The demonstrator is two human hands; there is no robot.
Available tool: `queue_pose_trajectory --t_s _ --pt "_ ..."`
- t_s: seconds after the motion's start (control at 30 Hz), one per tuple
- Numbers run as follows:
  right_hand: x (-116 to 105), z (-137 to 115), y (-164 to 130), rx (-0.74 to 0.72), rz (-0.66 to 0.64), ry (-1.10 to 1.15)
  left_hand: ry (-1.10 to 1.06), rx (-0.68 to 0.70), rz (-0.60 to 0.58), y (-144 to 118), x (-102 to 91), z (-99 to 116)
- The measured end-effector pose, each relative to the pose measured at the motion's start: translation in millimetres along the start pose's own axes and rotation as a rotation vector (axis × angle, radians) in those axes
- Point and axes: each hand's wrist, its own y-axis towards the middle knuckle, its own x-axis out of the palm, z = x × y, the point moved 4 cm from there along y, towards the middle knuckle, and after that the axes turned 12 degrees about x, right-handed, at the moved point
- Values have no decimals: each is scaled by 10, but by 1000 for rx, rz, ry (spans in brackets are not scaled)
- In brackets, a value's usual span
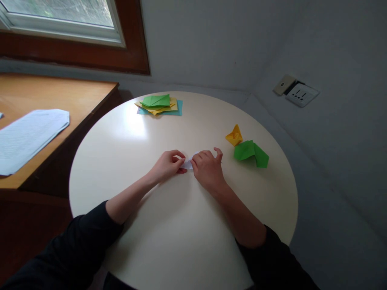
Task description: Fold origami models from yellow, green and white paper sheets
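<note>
Both of my hands meet at the middle of the round white table (169,241). My left hand (167,166) and my right hand (208,169) pinch a small piece of white folded paper (188,164) between their fingertips; most of it is hidden under the fingers. To the right of my right hand lie a folded yellow paper figure (234,135) and a folded green paper figure (250,153), touching each other.
A stack of coloured paper sheets (159,105), green on yellow on blue, lies at the table's far edge. A wooden desk (60,90) with printed white papers (27,137) stands to the left under a window. A wall socket (301,94) sits on the right wall.
</note>
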Motion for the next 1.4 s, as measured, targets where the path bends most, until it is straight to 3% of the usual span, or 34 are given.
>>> queue_pose_trajectory --t_s 0.23,0.37,0.5,0.93,1.23,1.4 --pt "-9 -53 -15 -41 26 0 120 123 -69 -5 8 -7" --pt "-103 -15 -15 -5 196 25 62 92 -25 16 -14 -49" --pt "-197 113 7 131 326 97 -62 56 34 35 -34 -62" --pt "-113 229 52 208 253 459 -80 82 -28 54 2 -62" --pt "-122 158 -1 127 246 572 -152 -14 -109 -4 66 51" --pt "-118 81 -34 49 224 638 -54 24 -77 8 36 4"
